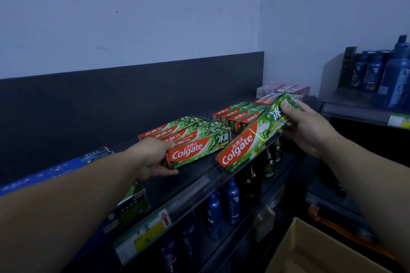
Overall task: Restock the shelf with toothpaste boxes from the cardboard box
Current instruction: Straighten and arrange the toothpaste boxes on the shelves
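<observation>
The shelf [193, 180] runs from near left to far right, backed by a dark panel [111, 104] under a pale wall. An open cardboard box [310, 250] sits at the near right, below shelf level; its contents are not visible. On the shelf, a block of green and red toothpaste boxes [195, 127] lies flat, long sides touching, and a second block [239, 115] lies just beyond it to the right, with pink cartons [284, 90] at the far end. Blue bottles [224, 204] stand on the tier below. The front box [197, 150] of the nearer block lies along the shelf, red end to the left. A loose box [250, 139] is held tilted just right of it, its red end low over the shelf's front rail and its green end raised toward the far right. The left hand [153, 157] grasps the red end of the front box, thumb beneath. The right hand [308, 128] grasps the green end of the loose box, thumb on its face. A yellow and green price label [144, 235] is fixed to the rail at near left.
</observation>
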The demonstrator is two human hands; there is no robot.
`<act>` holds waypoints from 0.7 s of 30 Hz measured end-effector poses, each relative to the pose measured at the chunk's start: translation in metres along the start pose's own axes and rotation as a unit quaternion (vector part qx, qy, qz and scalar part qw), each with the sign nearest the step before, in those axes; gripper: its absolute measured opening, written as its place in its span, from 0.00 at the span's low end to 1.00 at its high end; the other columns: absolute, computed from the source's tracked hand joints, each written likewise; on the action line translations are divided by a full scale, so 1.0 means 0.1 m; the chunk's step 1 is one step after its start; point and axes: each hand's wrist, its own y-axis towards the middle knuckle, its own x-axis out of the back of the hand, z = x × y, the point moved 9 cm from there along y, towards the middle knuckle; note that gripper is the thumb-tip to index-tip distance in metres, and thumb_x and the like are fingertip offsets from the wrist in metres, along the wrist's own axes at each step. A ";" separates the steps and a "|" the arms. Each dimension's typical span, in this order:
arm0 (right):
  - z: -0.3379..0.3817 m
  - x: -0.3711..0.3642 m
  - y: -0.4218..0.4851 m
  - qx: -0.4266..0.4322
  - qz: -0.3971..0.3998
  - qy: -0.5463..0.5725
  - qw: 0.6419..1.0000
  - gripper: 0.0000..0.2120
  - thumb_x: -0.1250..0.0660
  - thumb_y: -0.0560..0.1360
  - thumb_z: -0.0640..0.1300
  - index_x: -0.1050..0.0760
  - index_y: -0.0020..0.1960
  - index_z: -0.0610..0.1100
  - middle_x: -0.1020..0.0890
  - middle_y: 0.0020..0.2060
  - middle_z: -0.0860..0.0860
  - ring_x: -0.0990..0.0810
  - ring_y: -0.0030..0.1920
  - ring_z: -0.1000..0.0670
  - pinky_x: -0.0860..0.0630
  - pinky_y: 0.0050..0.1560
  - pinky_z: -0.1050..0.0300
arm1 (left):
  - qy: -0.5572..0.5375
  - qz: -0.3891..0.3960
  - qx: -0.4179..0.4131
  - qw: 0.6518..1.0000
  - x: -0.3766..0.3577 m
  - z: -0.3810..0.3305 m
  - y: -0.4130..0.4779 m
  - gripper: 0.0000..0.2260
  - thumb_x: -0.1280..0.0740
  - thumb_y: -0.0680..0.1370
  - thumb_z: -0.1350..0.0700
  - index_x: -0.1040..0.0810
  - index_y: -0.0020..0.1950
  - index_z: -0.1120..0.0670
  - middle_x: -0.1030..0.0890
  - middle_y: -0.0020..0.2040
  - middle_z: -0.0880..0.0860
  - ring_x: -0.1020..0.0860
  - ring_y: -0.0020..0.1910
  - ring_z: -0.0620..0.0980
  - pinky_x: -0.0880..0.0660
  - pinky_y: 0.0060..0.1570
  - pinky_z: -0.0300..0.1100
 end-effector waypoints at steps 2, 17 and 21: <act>-0.07 -0.08 0.02 -0.007 0.001 0.014 1.000 0.26 0.30 0.74 0.47 0.30 0.70 0.46 0.16 0.45 0.49 0.18 0.42 0.51 0.22 0.35 0.60 | 0.035 -0.009 -0.016 0.999 -0.03 -0.02 0.04 0.17 0.37 0.81 0.55 0.35 0.67 0.61 0.21 0.56 0.61 0.18 0.49 0.57 0.19 0.37 0.50; -0.51 -0.45 0.11 -0.075 -0.007 0.054 0.996 0.42 0.27 0.70 0.54 0.42 0.77 0.44 0.20 0.58 0.39 0.23 0.52 0.43 0.19 0.40 0.57 | 0.475 -0.075 -0.222 0.848 -0.05 -0.26 0.09 0.14 0.31 0.75 0.45 0.29 0.57 0.46 0.24 0.55 0.49 0.23 0.48 0.49 0.27 0.40 0.38; -0.61 -0.53 0.12 -0.085 0.004 0.071 0.994 0.33 0.30 0.75 0.52 0.39 0.75 0.45 0.17 0.51 0.43 0.21 0.50 0.45 0.19 0.38 0.58 | 0.469 -0.057 -0.210 0.856 -0.01 -0.29 0.12 0.10 0.30 0.75 0.45 0.26 0.53 0.45 0.23 0.52 0.49 0.23 0.49 0.48 0.24 0.46 0.41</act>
